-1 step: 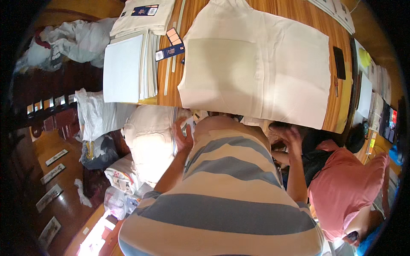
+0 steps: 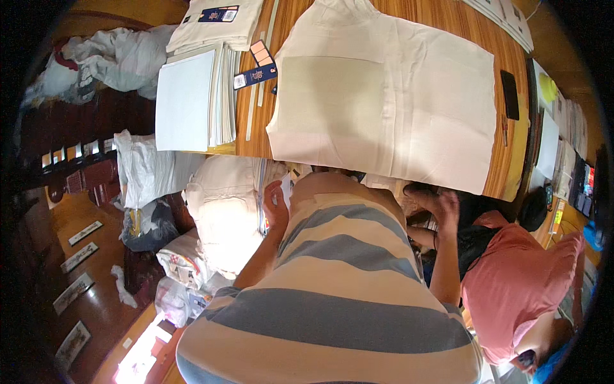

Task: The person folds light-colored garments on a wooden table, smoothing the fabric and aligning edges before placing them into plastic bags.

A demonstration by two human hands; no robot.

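A cream shirt (image 2: 441, 109) lies spread flat on the wooden table, its lower edge at the table's near side. On its left half shows a beige rectangular panel (image 2: 332, 96); whether it lies on or under the cloth I cannot tell. Both my hands are below the table's near edge, apart from the shirt. My left hand (image 2: 276, 203) is beside my body, fingers loosely bent and apart, close to a pale bundle of cloth (image 2: 224, 198). On the other side my right hand (image 2: 442, 210) is raised with fingers apart, holding nothing visible.
A stack of white boards (image 2: 185, 102) stands at the table's left, near folded cream garments (image 2: 240, 29) and a dark blue tag (image 2: 254, 77). A black phone (image 2: 509, 95) lies at the right edge. To my right is a person in a pink top (image 2: 518, 275).
My right hand has shifted slightly to the right and turned. My left hand's fingers have moved a little. The shirt stays in place.
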